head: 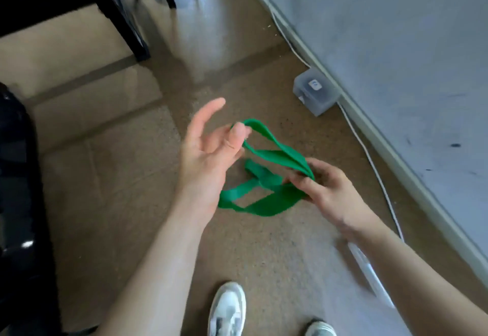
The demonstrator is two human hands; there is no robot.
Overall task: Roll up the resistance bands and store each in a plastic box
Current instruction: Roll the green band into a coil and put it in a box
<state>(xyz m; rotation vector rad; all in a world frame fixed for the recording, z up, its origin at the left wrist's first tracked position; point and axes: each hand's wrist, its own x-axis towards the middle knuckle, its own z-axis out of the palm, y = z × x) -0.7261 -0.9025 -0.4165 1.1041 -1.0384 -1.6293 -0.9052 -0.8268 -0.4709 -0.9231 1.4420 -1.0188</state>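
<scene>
A green resistance band [266,154] hangs in loose loops between my hands, above the brown carpet. My left hand [208,150] is palm up and pinches the band's upper loop between thumb and a finger, its other fingers stretched out. My right hand [327,190] grips the band's bunched right end, fingers curled round it. A lower loop of the band droops between my wrists. A clear plastic box [315,92] with a dark rolled thing inside and its lid on sits on the floor by the wall, beyond my hands.
The grey wall and its skirting [390,156] run down the right, with a white cable [380,177] along the floor beside them. Black furniture legs [132,31] stand at the upper left and a dark object [18,203] fills the left edge. My shoes [228,309] show at the bottom.
</scene>
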